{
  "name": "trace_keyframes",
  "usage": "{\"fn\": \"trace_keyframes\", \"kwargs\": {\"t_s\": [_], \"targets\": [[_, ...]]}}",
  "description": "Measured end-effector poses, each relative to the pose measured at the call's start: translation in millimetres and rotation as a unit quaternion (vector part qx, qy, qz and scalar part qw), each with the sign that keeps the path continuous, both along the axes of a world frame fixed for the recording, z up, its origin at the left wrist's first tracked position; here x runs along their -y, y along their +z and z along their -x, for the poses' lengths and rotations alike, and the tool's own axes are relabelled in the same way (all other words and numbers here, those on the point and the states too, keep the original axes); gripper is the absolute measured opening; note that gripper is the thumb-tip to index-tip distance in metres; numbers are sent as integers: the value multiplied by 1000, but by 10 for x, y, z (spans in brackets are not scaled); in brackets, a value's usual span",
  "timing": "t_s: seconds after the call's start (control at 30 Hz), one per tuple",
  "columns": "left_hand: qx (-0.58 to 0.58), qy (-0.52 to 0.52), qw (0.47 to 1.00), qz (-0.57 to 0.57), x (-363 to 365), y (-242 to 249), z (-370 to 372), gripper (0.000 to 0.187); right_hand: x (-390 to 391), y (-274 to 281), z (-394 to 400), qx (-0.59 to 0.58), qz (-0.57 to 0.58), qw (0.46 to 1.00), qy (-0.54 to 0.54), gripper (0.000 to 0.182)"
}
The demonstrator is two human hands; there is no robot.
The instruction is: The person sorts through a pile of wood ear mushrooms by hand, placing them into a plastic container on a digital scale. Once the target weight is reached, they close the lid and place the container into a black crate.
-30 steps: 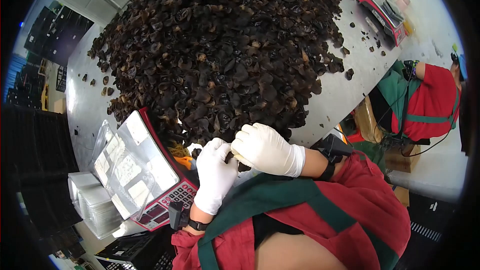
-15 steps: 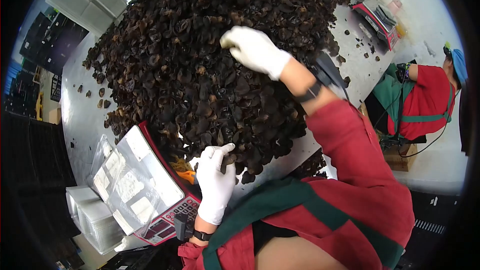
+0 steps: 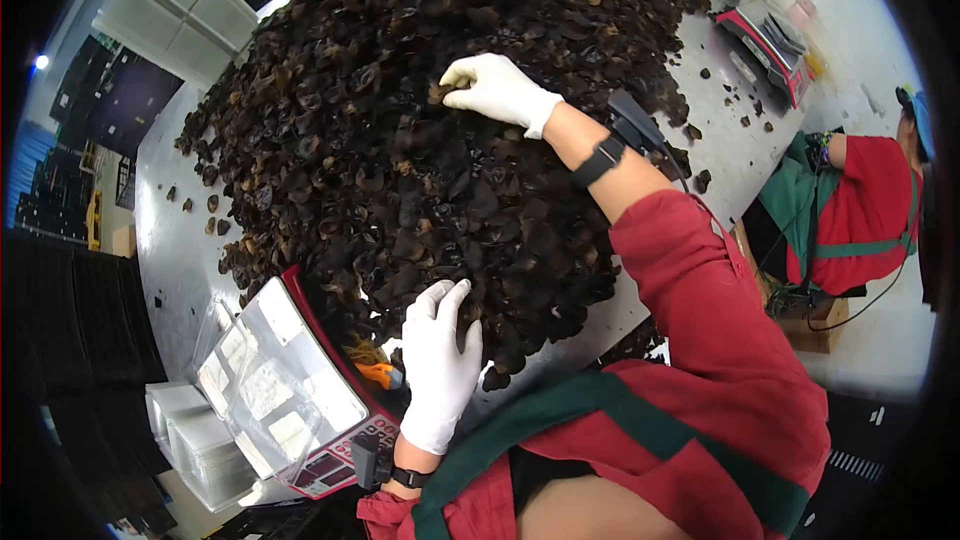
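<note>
A large heap of dark brown, curled wood ear mushrooms (image 3: pixel 340 150) covers much of the metal table. My right hand (image 3: pixel 505 95), in a white glove, is over the middle of the heap. Its thumb and fingers close around a lighter brown mushroom piece (image 3: pixel 436 93) at the fingertips. At the heap's near edge is my left hand (image 3: pixel 440 360), also gloved in white, with its fingers stretched forward and its thumb apart. Its fingertips are against the mushrooms, and I see nothing held in it. Beside it lies an orange-handled tool (image 3: pixel 380 374), partly hidden.
A red scale (image 3: pixel 335 460) with clear plastic trays (image 3: pixel 265 380) on it stands left of my left hand. Stacked clear containers (image 3: pixel 205 450) are behind it. More tray stacks (image 3: pixel 180 15) and a second scale (image 3: pixel 765 55) flank the heap. Another person (image 3: pixel 850 205) is at the right.
My right hand has shifted slightly, and a brown piece now shows at its fingertips. My left hand has turned a little, with its fingers straighter. The whole view has shifted slightly.
</note>
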State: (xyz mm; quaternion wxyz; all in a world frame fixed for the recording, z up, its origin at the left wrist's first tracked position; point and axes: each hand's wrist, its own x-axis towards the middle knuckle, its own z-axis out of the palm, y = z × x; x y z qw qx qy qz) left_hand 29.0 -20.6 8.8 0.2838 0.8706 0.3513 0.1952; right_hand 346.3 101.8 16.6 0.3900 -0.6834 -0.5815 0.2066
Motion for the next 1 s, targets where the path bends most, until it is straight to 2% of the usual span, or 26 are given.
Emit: {"fn": "trace_keyframes", "kwargs": {"t_s": [0.03, 0.1, 0.13, 0.23, 0.43, 0.57, 0.6, 0.77, 0.83, 0.97, 1.0], "targets": [[0, -5, 1000, -2, 12, 16, -35, 52, 120, 1, -2, -16, -1, 1000, 6, 29], [-25, -16, 999, -36, 41, 62, -88, 52, 387, 64, 40, -146, 60, 987, -9, 29], [-25, -18, 999, -39, 51, 94, -115, 52, 457, -9, 24, -186, 52, 981, 9, 29], [-27, -19, 998, -58, 43, 197, -195, 48, 683, -111, 65, -247, 67, 966, 22, 31], [-21, -47, 994, -98, -54, 360, -363, 46, 1052, -216, 180, -188, 75, 979, -33, 28], [-49, -79, 989, -115, -162, 398, -518, 42, 1353, -75, 162, -270, 27, 960, -67, 22], [-47, -91, 986, -135, -205, 366, -551, 39, 1453, -100, 168, -346, -29, 937, -43, 23], [-106, -94, 976, -167, -502, 280, -659, 35, 2362, 82, -8, -356, 91, 927, -71, 19], [-145, -67, 974, -160, -632, 253, -670, 34, 2864, 76, -109, -300, 111, 942, -98, 14], [-135, -57, 974, -173, -945, 33, -754, 32, 3728, 245, -298, -186, 304, 930, -92, 20], [-117, -56, 977, -170, -999, -9, -840, 32, 3782, 268, -284, -187, 306, 929, -92, 20]]}}
